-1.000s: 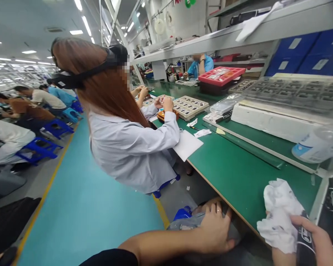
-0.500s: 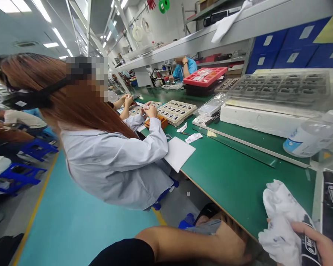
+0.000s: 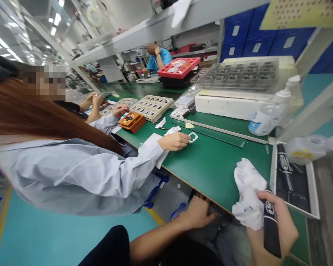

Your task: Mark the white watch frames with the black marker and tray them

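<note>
In my right hand [image 3: 285, 225] are a black marker [image 3: 270, 225] and a crumpled white tissue [image 3: 249, 181] with dark smudges. The fingers close round both, over the front of the green table. My left hand [image 3: 198, 214] is low by the table's front edge, thumb stretched out and holding nothing visible; its other fingers are partly hidden. To the left, a co-worker's hand [image 3: 176, 141] holds out a small white frame-shaped part [image 3: 193, 137] above the green tabletop [image 3: 208, 166].
A white tray [image 3: 316, 207] with another marker stands at the right, below a pump bottle [image 3: 266, 118]. Behind are a white foam block [image 3: 224, 107] and a clear parts tray [image 3: 241, 79]. Farther left are an orange box [image 3: 131, 122] and a beige parts tray [image 3: 152, 107].
The view has turned right. The co-worker's arm has reached toward me with the white frame part. My right hand, still on the marker and tissue, shows more fully; my left hand has come into view.
</note>
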`<action>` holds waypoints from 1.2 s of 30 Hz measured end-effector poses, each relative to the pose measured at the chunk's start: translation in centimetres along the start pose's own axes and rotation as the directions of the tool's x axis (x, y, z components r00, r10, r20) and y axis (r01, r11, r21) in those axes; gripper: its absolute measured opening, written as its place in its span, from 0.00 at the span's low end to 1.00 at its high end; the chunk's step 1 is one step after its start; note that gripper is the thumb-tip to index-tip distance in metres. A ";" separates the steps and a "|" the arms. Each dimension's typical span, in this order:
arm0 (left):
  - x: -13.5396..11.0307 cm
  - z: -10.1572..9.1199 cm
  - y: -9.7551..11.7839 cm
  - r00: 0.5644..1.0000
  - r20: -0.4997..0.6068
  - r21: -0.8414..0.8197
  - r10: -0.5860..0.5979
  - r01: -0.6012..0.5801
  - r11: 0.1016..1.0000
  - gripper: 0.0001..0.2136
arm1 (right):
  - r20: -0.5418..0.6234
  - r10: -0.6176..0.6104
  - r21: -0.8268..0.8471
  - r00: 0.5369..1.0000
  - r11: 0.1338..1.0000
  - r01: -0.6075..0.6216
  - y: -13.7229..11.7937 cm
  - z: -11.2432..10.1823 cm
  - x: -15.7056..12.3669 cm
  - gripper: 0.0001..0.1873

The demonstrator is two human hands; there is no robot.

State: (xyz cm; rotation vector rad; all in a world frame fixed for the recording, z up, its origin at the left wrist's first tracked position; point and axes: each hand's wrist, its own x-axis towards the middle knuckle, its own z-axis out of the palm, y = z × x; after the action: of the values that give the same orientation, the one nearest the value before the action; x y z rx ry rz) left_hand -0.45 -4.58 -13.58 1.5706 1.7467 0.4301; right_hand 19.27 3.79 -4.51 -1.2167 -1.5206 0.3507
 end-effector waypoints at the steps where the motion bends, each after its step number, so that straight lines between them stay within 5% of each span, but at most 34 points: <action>1: -1.8 -0.4 -0.4 1.000 0.008 -0.020 -0.015 0.016 1.000 0.42 | -0.017 0.002 0.016 1.000 1.000 -0.002 -0.2 0.0 -0.1 0.16; 2: -3.7 -1.1 -0.6 1.000 0.018 -0.042 -0.021 0.021 0.999 0.41 | -0.017 0.009 0.028 1.000 1.000 -0.009 -0.5 0.0 -0.2 0.16; 5: -8.6 -5.0 -0.1 1.000 0.018 -0.116 -0.003 0.005 0.993 0.16 | -0.034 0.023 0.055 0.999 0.998 -0.021 -1.4 0.0 -0.8 0.15; 8: -9.3 -10.6 1.8 0.961 -0.240 -0.192 0.138 -0.187 0.964 0.16 | -0.023 0.024 0.093 0.999 0.995 -0.022 -2.3 -0.2 -1.1 0.14; 10: -6.9 -14.4 3.1 0.857 -0.446 0.002 0.257 -0.286 0.958 0.15 | -0.010 0.011 0.124 1.000 0.992 -0.010 -2.6 -0.2 -1.0 0.14; 12: -2.8 -17.9 4.0 0.757 -0.577 0.283 0.307 -0.168 0.944 0.15 | -0.009 -0.003 0.149 1.000 0.989 0.004 -2.8 -0.2 -0.8 0.13; 13: -0.6 -19.4 4.3 0.744 -0.595 0.321 0.304 -0.127 0.938 0.16 | -0.007 -0.009 0.160 1.000 0.987 0.010 -2.9 -0.2 -0.6 0.13; 17: 6.5 -23.9 4.5 0.854 -0.496 0.509 0.155 0.142 0.849 0.22 | 0.001 -0.057 0.228 0.998 0.972 0.056 -3.0 -0.1 -0.5 0.13; 21: 8.9 -25.0 3.9 0.921 -0.373 0.520 0.113 0.107 0.847 0.15 | 0.015 -0.056 0.284 0.998 0.958 0.049 -3.1 -0.2 -0.8 0.12; 29: 7.1 -22.4 4.1 0.943 -0.298 0.486 0.151 0.013 0.874 0.23 | 0.169 -0.095 0.321 0.981 0.946 0.037 -3.9 -0.6 -0.8 0.19; 36: 8.9 -23.1 5.5 0.968 -0.197 0.355 0.156 -0.078 0.932 0.22 | 0.123 -0.051 0.367 0.991 0.930 0.002 -4.1 -0.5 -0.4 0.19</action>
State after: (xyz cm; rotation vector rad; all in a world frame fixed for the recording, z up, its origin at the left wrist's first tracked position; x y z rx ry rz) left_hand -12.65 10.13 3.10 1.9463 1.9866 0.3846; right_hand 17.58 1.47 -1.47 -0.8897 -1.4985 0.6762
